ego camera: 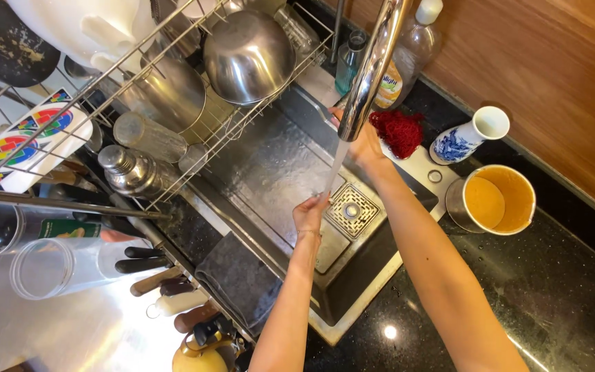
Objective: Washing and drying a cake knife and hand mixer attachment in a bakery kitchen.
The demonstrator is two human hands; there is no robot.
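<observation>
Water runs from the steel faucet spout [373, 65] into the steel sink [270, 165]. My left hand [309, 212] is in the stream just above the square drain cover [351, 210] and holds nothing. My right hand [364, 146] reaches to the base of the faucet at the sink's far rim, right beside a red mesh scrubber [397, 131]. The spout covers its fingers, so I cannot see what they grip.
A wire dish rack [173, 103] with steel bowls, a pot, glasses and a shaker hangs over the sink's left. A blue-and-white vase [466, 136], a steel cup of orange liquid [494, 200] and soap bottles [397, 58] stand on the black counter. A dark cloth [232, 275] drapes the sink's near rim, by some knife handles.
</observation>
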